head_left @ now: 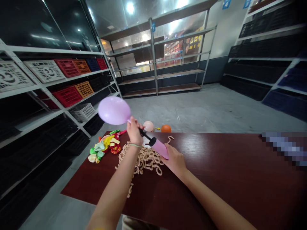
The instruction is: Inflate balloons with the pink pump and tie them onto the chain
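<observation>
A purple balloon (114, 110), inflated, is at the upper left of my left hand (134, 130), whose fingers are closed around its neck and the black end of a hand pump. My right hand (174, 160) is wrapped round the pink barrel of the pump (160, 149). A black rod joins the barrel to the end at my left hand. Beneath the pump, a tangled pile of beige cord-like pieces (146, 161) lies on the dark red table (216, 179). Uninflated balloons (103, 146) in several colours are heaped at the table's left.
Beyond the table's far edge are a pale pink balloon (148, 126) and an orange balloon (166, 128). Shelves with crates (69, 95) stand at the left, a metal rack (153, 57) at the back. A blurred, pixelated object (285, 148) is at the table's far right.
</observation>
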Demonstrator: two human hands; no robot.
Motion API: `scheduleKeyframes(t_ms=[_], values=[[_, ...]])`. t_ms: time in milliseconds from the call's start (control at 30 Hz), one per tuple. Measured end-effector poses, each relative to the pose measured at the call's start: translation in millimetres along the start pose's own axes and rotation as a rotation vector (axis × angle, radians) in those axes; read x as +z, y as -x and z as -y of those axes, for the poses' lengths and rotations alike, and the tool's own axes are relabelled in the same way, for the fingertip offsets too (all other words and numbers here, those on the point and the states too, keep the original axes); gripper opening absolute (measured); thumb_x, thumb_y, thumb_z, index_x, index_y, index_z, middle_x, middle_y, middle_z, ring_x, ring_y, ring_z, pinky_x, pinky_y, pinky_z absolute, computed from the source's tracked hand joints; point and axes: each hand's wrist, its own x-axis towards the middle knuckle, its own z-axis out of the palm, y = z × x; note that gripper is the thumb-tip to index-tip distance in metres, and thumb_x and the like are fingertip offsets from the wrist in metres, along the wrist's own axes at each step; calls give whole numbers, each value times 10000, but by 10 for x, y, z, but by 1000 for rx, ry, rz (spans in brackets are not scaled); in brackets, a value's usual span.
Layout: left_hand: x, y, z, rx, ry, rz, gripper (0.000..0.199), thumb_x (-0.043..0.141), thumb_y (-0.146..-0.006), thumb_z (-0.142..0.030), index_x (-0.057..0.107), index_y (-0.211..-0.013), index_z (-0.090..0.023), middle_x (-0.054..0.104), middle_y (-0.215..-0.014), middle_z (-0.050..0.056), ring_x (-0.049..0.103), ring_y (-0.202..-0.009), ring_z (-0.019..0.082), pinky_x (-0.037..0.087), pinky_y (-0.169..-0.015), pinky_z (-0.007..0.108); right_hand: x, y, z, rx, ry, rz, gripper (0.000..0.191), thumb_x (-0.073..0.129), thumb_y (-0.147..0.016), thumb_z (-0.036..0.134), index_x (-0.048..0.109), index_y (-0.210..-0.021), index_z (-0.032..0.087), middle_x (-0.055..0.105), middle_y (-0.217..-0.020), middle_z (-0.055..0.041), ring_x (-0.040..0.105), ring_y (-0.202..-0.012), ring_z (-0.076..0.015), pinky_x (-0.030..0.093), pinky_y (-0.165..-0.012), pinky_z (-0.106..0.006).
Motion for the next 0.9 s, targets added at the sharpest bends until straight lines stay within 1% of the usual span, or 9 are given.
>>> scheduleKeyframes(t_ms=[100,200,300,433,500,567,667,800,900], values=[[108,289,244,-77,-25,106,330,620,-847,-468,451,-739,-206,355,-485,-100,394,-366,67,381,-410,193,-1,14,-30,39,-10,-37,488,667,-772,267,528,-1236,206,702,-1056,-82,670,-894,-227,459,-686,-291],[62,332,287,-128,-25,103,328,618,-845,-451,447,-715,-203,344,-467,-101,365,-347,64,333,-379,190,-15,23,-20,7,-8,-16,467,660,-787,275,531,-1230,203,701,-1047,-79,670,-901,-222,458,-695,-286],[-109,135,95,-113,-15,48,328,631,-837,-448,441,-725,-204,345,-470,-102,366,-350,63,319,-375,186,-33,20,27,-66,-5,24,433,641,-802,255,537,-1219,205,699,-1038,-66,666,-924,-213,453,-723,-281],[-311,-243,-331,-22,1,-10,324,661,-825,-452,448,-770,-214,331,-487,-110,338,-354,53,306,-379,174,-41,8,78,-144,-22,27,378,632,-805,230,551,-1174,209,694,-1044,-58,655,-957,-208,450,-763,-280],[-342,-373,-483,24,8,-40,342,663,-821,-482,452,-778,-216,316,-487,-110,319,-354,49,290,-375,173,-31,6,78,-152,-30,18,370,636,-804,233,555,-1165,211,695,-1037,-57,652,-958,-207,448,-769,-280],[-319,-410,-526,57,27,-73,370,659,-815,-519,447,-779,-218,299,-486,-111,306,-355,47,271,-370,172,-14,6,63,-139,-25,1,383,645,-796,235,560,-1169,213,698,-1028,-53,654,-940,-203,445,-759,-278],[-201,-257,-363,53,46,-81,393,655,-811,-542,429,-775,-223,293,-485,-110,305,-354,47,255,-368,170,3,9,27,-84,24,-23,422,664,-773,235,569,-1183,206,701,-984,-48,659,-888,-205,438,-715,-281],[-13,171,75,-47,24,28,367,599,-848,-547,442,-779,-222,323,-471,-104,341,-344,61,286,-365,184,-16,21,-9,-25,60,-35,445,678,-765,253,568,-1191,185,698,-996,-68,662,-868,-215,438,-682,-287],[17,366,268,-125,16,20,374,601,-842,-553,440,-775,-222,323,-460,-107,333,-329,61,288,-359,187,-43,35,-3,-22,66,-30,441,661,-782,255,557,-1205,193,701,-1021,-76,662,-877,-214,440,-685,-285]])
